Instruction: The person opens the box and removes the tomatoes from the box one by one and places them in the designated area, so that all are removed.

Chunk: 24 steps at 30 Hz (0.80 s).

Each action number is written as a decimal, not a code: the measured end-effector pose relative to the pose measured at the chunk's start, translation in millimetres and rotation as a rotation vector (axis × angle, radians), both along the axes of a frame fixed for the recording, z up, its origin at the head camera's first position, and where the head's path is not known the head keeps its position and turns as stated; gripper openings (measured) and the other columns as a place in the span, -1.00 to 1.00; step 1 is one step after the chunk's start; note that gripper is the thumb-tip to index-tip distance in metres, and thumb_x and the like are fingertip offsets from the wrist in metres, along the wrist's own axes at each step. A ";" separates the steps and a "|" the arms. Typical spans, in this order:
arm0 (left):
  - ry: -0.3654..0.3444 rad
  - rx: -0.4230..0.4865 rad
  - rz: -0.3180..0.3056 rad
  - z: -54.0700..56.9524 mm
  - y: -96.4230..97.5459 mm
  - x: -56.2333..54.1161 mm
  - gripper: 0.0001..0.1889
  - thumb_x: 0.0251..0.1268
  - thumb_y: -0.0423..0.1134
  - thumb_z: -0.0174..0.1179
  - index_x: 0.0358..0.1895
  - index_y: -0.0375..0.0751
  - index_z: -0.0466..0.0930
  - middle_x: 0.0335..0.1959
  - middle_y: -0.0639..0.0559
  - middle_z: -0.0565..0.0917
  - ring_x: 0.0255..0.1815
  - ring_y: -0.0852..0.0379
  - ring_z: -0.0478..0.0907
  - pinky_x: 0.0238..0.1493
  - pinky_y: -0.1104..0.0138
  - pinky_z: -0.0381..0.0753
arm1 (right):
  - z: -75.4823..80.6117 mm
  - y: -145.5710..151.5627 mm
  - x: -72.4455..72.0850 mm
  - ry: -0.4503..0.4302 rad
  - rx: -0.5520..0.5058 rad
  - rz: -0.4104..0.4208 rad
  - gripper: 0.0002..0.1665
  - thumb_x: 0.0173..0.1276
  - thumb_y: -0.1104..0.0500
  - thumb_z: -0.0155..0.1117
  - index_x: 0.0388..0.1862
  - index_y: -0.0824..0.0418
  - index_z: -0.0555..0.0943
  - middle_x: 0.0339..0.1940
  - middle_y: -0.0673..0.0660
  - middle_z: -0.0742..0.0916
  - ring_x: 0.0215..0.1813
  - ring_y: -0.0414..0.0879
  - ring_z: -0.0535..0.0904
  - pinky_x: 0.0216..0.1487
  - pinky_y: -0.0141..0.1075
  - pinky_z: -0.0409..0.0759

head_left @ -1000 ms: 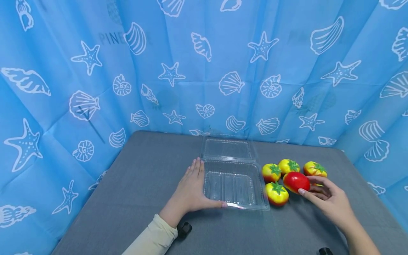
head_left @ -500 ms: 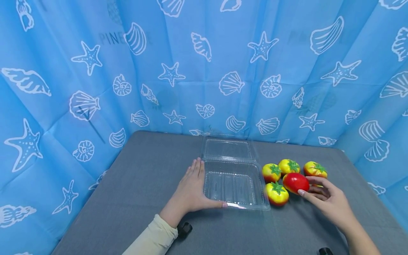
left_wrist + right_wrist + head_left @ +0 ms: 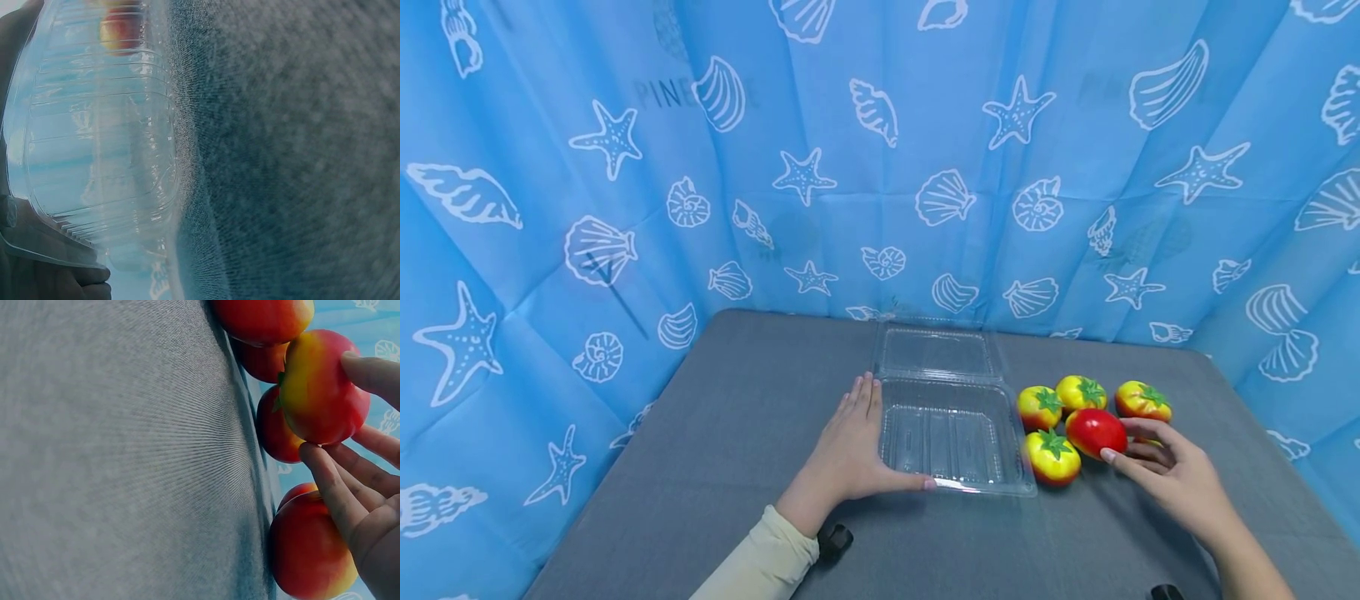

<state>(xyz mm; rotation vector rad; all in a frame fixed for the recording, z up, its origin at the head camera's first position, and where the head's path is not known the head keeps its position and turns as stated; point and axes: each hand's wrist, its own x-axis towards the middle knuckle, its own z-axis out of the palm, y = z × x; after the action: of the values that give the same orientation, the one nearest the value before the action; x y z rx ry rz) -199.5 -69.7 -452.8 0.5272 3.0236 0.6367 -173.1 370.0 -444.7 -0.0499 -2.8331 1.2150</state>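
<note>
In the head view a clear plastic clamshell container sits on the grey table, its lid folded back. My left hand lies along its left side, fingers straight, thumb along the front rim. The left wrist view shows the container's ribbed wall close up, with fingertips by the rim. My right hand pinches a tomato between thumb and fingers, its smooth red side up. In the right wrist view this tomato is held at the fingertips, its green calyx turned away from the palm.
Several more yellow-red tomatoes with green calyxes surround the held one: one at the front, one by the container, one behind, one at the right. A blue shell-print curtain hangs behind the table.
</note>
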 end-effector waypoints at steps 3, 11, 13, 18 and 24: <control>-0.007 -0.004 0.000 -0.9 -0.2 0.0 0.69 -0.33 0.93 0.08 0.74 -0.30 -0.14 0.79 -0.24 -0.15 0.82 -0.15 -0.23 0.77 0.01 -0.03 | 0.0 0.4 0.2 -0.011 0.009 0.005 -0.15 0.45 -0.13 0.48 0.50 0.31 0.42 0.37 0.45 0.58 -0.13 -0.64 0.54 -0.21 -0.52 0.70; -0.001 0.006 -0.004 -1.5 -0.1 0.0 0.68 -0.33 0.92 0.10 0.74 -0.31 -0.14 0.79 -0.26 -0.15 0.82 -0.17 -0.23 0.77 0.01 -0.04 | 2.4 0.3 -0.8 -0.057 0.023 0.008 -0.11 0.46 -0.18 0.45 0.52 0.32 0.40 0.41 0.49 0.55 -0.08 -0.53 0.64 -0.18 -0.41 0.78; -0.001 0.011 -0.004 -1.1 -0.1 0.0 0.68 -0.33 0.92 0.11 0.74 -0.31 -0.14 0.79 -0.26 -0.15 0.82 -0.17 -0.23 0.77 0.01 -0.04 | 3.7 0.6 -0.8 -0.068 0.023 0.012 -0.10 0.46 -0.19 0.44 0.52 0.33 0.39 0.43 0.50 0.52 -0.06 -0.46 0.68 -0.17 -0.35 0.81; -0.007 0.011 0.000 0.1 0.1 0.3 0.69 -0.34 0.91 0.12 0.74 -0.31 -0.14 0.79 -0.23 -0.16 0.82 -0.13 -0.25 0.77 0.02 -0.06 | 6.0 1.4 -1.5 -0.088 0.035 0.014 -0.11 0.48 -0.20 0.42 0.53 0.33 0.40 0.46 0.53 0.48 -0.02 -0.35 0.74 -0.17 -0.35 0.81; -0.004 0.007 0.000 -0.4 0.1 -0.5 0.68 -0.32 0.90 0.13 0.74 -0.32 -0.14 0.79 -0.25 -0.14 0.82 -0.15 -0.23 0.77 0.01 -0.04 | 8.1 -0.7 -1.8 -0.081 0.074 0.011 -0.11 0.48 -0.21 0.42 0.52 0.34 0.41 0.42 0.55 0.52 0.06 -0.03 0.80 -0.18 -0.32 0.82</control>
<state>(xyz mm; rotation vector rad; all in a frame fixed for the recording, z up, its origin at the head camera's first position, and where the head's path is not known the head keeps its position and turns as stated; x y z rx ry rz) -200.0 -69.5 -453.2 0.5258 3.0187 0.6482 -175.0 369.3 -436.5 -0.0820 -2.9494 1.1347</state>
